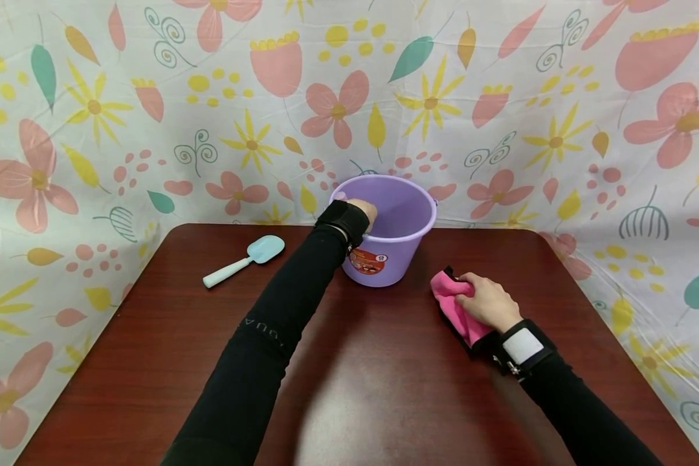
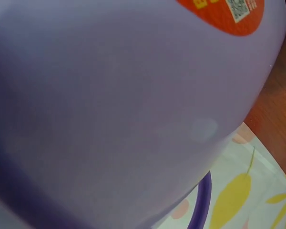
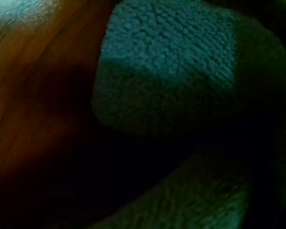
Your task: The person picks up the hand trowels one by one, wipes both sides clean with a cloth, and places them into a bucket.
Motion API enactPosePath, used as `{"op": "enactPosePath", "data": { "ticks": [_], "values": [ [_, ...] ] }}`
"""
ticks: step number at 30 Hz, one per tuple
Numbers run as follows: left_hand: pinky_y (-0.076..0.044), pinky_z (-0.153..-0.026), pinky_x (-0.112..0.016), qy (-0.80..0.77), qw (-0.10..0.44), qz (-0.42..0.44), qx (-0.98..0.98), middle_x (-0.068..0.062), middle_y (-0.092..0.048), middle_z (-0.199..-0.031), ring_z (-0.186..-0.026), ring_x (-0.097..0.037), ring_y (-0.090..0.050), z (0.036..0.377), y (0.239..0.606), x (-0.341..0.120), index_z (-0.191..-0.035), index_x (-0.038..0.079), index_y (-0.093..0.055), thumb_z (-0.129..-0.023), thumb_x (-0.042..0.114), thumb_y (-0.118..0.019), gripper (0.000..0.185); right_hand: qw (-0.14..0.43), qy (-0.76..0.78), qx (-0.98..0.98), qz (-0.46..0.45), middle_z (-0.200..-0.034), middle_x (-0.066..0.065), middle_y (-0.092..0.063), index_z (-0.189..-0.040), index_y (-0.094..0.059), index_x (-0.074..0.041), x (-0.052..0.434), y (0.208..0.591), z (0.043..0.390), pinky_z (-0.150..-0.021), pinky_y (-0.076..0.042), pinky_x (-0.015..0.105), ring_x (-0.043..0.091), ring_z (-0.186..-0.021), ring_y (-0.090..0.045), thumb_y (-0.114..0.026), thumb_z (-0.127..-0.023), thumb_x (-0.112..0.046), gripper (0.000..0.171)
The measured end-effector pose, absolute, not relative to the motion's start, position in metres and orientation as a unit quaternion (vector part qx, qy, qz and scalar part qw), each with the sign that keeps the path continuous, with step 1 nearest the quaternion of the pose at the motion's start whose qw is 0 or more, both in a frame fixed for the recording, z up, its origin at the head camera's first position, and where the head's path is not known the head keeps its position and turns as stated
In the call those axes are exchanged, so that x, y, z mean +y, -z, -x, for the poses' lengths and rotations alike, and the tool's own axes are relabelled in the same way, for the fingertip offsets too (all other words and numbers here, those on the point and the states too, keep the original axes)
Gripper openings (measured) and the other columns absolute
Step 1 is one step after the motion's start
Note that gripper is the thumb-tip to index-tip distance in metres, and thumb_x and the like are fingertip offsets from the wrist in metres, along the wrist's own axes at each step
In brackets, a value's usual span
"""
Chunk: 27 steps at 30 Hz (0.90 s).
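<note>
Left hand point(image 1: 364, 211) gripped purple plastic bucket point(image 1: 404, 251); right hand point(image 1: 492, 304) gripped pink cloth point(image 1: 453, 299); pale-blue short-handled shovel point(image 1: 262, 250) lay left of both.

The bucket point(image 1: 404, 252) at the upper middle looks like smooth plastic with a soft sheen, its sticker point(image 1: 368, 261) like slick printed paper or film. The trowel point(image 1: 265, 248) at the left seems to be smooth plastic too. The pink cloth point(image 1: 457, 310) on the right is soft and matt; fabric point(image 3: 167, 43) in the right wrist view is rough and nubby. The tabletop point(image 1: 384, 395) shows polished wood grain, glossy at the lower middle.
</note>
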<state>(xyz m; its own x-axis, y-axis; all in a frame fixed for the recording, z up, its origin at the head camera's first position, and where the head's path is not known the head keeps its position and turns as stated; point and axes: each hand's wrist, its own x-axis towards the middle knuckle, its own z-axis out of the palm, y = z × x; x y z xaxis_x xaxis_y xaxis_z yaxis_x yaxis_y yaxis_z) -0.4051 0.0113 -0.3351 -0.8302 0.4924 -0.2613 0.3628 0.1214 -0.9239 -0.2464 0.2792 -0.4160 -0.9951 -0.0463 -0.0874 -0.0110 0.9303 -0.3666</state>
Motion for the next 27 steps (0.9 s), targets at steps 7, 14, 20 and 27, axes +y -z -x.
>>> {"op": "enactPosePath", "data": {
  "ticks": [7, 14, 20, 27],
  "values": [
    [-0.042, -0.076, -0.030, -0.053, -0.145, 0.257, -0.954, -0.007, -0.059, -0.091, -0.081, -0.020, -0.050, 0.403, 0.319, 0.012, -0.079, 0.009, -0.058, -0.088, 0.010, -0.049, 0.014, 0.035, 0.203, 0.978, 0.025, -0.129, 0.028, -0.053, -0.135, -0.052, -0.011, 0.280, 0.412, 0.246, -0.075, -0.043, 0.064, 0.047, -0.109, -0.053, -0.062, -0.091, -0.030, 0.049],
    [-0.040, -0.079, -0.030, 0.009, -0.162, 0.255, -0.953, -0.008, -0.061, -0.101, -0.093, -0.020, -0.052, 0.374, 0.294, 0.008, -0.086, 0.010, -0.062, -0.093, 0.009, -0.050, 0.014, 0.015, 0.218, 0.975, 0.037, -0.125, 0.026, -0.057, -0.133, -0.054, -0.009, 0.281, 0.406, 0.245, -0.078, -0.043, 0.060, 0.046, -0.108, -0.053, -0.062, -0.092, -0.028, 0.046],
    [-0.043, -0.088, -0.031, 0.107, -0.110, 0.282, -0.947, -0.006, -0.064, -0.121, -0.107, -0.019, -0.055, 0.360, 0.283, -0.005, -0.123, 0.012, -0.068, -0.097, 0.016, -0.055, 0.029, 0.006, 0.224, 0.974, 0.041, -0.124, 0.027, -0.056, -0.133, -0.054, -0.009, 0.281, 0.399, 0.241, -0.079, -0.043, 0.060, 0.047, -0.109, -0.052, -0.062, -0.091, -0.026, 0.046],
    [-0.046, -0.085, -0.025, 0.215, -0.018, 0.324, -0.921, -0.009, -0.063, -0.122, -0.089, -0.015, -0.063, 0.345, 0.276, -0.030, -0.131, 0.006, -0.061, -0.102, 0.015, -0.049, 0.033, -0.004, 0.223, 0.975, 0.027, -0.127, 0.029, -0.049, -0.135, -0.051, -0.011, 0.279, 0.390, 0.231, -0.078, -0.042, 0.064, 0.051, -0.113, -0.047, -0.062, -0.092, -0.030, 0.048]
  ]
}}
